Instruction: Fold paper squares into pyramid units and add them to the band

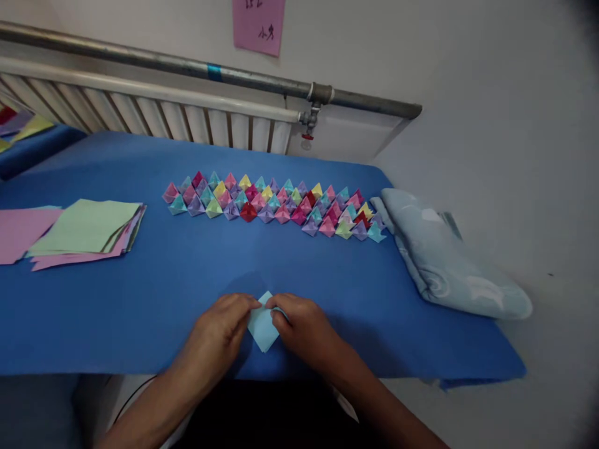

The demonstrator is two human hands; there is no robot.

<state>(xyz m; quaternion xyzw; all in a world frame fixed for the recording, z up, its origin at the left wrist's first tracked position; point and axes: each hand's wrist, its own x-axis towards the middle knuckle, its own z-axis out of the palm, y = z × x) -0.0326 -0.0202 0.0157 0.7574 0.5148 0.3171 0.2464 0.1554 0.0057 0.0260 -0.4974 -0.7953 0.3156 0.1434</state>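
A small light-blue folded paper (264, 329) lies as a diamond near the front edge of the blue-covered table (196, 274). My left hand (219, 330) is closed on its left side, with the thumb and fingertips near the upper part. On the right side, my right hand (299, 324) pinches the paper between thumb and forefinger. The top corner of the paper shows between the fingertips of both hands, and the bottom corner points toward me. Some of the left fingers are hidden under the hand.
Rows of small colourful folded paper pieces (266, 202) stand toward the back. Stacked green and pink sheets (88, 227) lie at the left. A folded light-blue cloth (444, 255) rests at the right. Behind the table are a radiator (173, 118) and a metal pipe (140, 61).
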